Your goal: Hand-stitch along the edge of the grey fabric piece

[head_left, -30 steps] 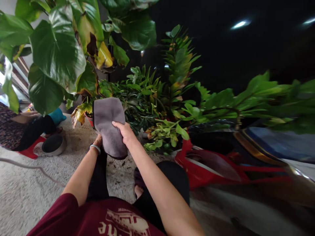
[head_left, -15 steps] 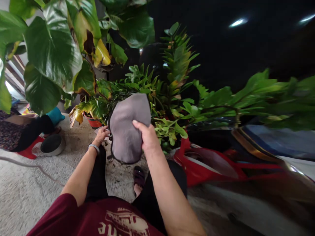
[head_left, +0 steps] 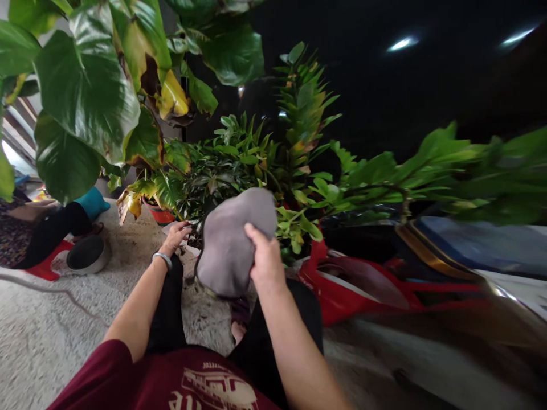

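Note:
My right hand (head_left: 267, 262) is closed on the near right side of a limp grey cloth piece (head_left: 233, 245) with a rounded outline and a dark edge, its thumb lying on top. What exactly the piece is, I cannot tell. My left hand (head_left: 174, 238), with a silvery bangle on its wrist, is by my left knee, left of the cloth and apart from it. Its fingers are loosely bent and stretched toward the plants, seemingly with nothing in them. A pale flat sheet (head_left: 192, 250) shows beside these fingers, partly hidden.
Leafy plants (head_left: 217, 171) stand ahead, one in a red pot (head_left: 159, 213). At left, a person (head_left: 38, 233) sits on a red stool (head_left: 47, 262) beside a grey bowl (head_left: 88, 254). A hose (head_left: 51, 289) crosses the concrete floor. A red motor scooter (head_left: 359, 290) stands close at right.
My right hand has moved the grey cloth down and to the right, nearer to me, and the cloth has tilted. My left hand has stayed almost in place.

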{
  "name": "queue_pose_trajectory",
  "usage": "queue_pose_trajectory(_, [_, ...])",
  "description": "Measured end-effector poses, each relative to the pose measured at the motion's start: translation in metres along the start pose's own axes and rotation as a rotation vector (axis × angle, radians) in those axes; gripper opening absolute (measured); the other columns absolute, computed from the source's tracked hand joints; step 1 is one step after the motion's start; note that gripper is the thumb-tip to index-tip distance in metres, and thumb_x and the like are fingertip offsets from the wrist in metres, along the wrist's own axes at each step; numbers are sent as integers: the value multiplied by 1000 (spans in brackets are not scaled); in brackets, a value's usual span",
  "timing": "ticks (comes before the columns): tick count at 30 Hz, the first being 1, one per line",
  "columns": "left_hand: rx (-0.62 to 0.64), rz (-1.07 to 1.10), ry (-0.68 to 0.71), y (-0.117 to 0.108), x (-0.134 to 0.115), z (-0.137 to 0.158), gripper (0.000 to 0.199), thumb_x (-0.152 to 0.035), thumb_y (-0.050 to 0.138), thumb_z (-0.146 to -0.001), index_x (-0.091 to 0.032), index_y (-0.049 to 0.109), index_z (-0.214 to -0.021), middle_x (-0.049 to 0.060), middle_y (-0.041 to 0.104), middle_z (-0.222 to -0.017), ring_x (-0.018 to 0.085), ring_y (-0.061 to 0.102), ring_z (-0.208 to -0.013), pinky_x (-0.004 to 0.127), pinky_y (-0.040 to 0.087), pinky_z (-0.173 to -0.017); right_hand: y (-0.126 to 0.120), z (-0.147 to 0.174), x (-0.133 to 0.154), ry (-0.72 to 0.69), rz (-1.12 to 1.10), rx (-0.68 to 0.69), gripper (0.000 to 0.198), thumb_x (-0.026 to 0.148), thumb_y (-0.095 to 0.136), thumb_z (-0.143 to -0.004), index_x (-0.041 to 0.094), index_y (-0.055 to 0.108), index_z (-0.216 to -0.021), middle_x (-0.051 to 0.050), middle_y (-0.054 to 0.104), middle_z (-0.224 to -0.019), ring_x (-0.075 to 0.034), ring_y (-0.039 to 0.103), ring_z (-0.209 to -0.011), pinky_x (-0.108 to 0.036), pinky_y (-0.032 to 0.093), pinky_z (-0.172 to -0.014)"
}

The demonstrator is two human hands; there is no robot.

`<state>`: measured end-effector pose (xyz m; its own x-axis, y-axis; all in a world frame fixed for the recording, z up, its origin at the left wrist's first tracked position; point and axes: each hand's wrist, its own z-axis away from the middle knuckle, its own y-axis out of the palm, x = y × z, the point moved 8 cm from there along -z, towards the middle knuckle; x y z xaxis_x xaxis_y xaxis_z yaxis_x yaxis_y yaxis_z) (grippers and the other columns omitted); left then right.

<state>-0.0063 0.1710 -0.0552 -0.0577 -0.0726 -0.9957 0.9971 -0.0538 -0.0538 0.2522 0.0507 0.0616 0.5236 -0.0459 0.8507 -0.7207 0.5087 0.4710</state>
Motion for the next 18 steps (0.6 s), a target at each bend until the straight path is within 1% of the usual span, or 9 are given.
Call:
queue_pose_trajectory(2, [-2, -10, 2, 2, -1, 1, 48, -34, 72, -68, -13, 75, -111, 9, 74, -101, 20, 66, -83, 26, 50, -64, 3, -27, 21, -77, -148, -78, 35, 32, 81, -57, 20, 72, -89, -2, 79, -88, -23, 74, -88, -33, 62, -78])
queue_pose_trajectory(3, [-4, -14, 2, 2, -1, 1, 49, -34, 72, -68, -13, 75, -112, 9, 74, -100, 20, 66, -82, 26, 51, -64, 5, -38, 18, -49, -191, -87, 31, 31, 79, -60, 21, 71, -88, -1, 79, -84, -22, 75, -88, -33, 63, -79])
queue_pose_trajectory(5, [-12, -19, 1, 2, -1, 2, 48, -34, 72, -68, -14, 76, -111, 9, 74, -99, 20, 66, -82, 27, 51, -65, 3, -45, -9, 101, -205, -83, 22, 32, 76, -63, 23, 68, -82, 0, 76, -72, -24, 75, -83, -37, 64, -78])
queue_pose_trajectory(7, [-25, -22, -2, -1, 0, 2, 48, -35, 72, -69, -14, 75, -112, 9, 75, -100, 20, 66, -83, 27, 51, -66, -8, -30, -54, 300, -144, -51, 16, 33, 73, -64, 25, 65, -75, -1, 72, -61, -27, 76, -78, -41, 65, -75])
queue_pose_trajectory(9, [-32, -23, -11, -3, 2, 2, 49, -35, 72, -70, -13, 75, -113, 10, 75, -102, 20, 67, -84, 27, 51, -66, -24, 2, -96, 499, -55, 6, 15, 36, 73, -63, 26, 65, -70, -3, 69, -55, -31, 77, -78, -45, 65, -74])
queue_pose_trajectory(12, [-33, -24, -21, -6, 3, 1, 51, -35, 72, -70, -13, 74, -116, 11, 74, -107, 20, 67, -86, 26, 51, -65, -38, 46, -124, 713, 21, 112, 17, 40, 74, -64, 24, 68, -69, -7, 71, -57, -34, 77, -82, -47, 65, -74])
queue_pose_trajectory(14, [-31, -24, -15, -6, 1, 1, 51, -34, 72, -70, -14, 75, -116, 11, 74, -111, 20, 67, -86, 26, 51, -65, -35, 49, -107, 691, 15, 143, 22, 42, 76, -66, 22, 70, -73, -9, 73, -61, -34, 77, -84, -45, 65, -75])
queue_pose_trajectory(15, [-32, -25, -12, -6, 0, 2, 50, -34, 72, -69, -14, 75, -115, 11, 74, -111, 20, 67, -85, 26, 51, -66, -30, 39, -88, 611, -11, 135, 25, 42, 77, -66, 21, 72, -77, -8, 74, -64, -33, 77, -84, -44, 65, -75])
queue_pose_trajectory(18, [-20, -25, -2, -3, -2, 3, 49, -34, 73, -68, -14, 76, -112, 10, 74, -105, 20, 66, -83, 27, 51, -65, -15, -10, -21, 224, -154, 10, 33, 38, 80, -65, 20, 73, -92, -4, 78, -78, -26, 77, -86, -37, 64, -79])
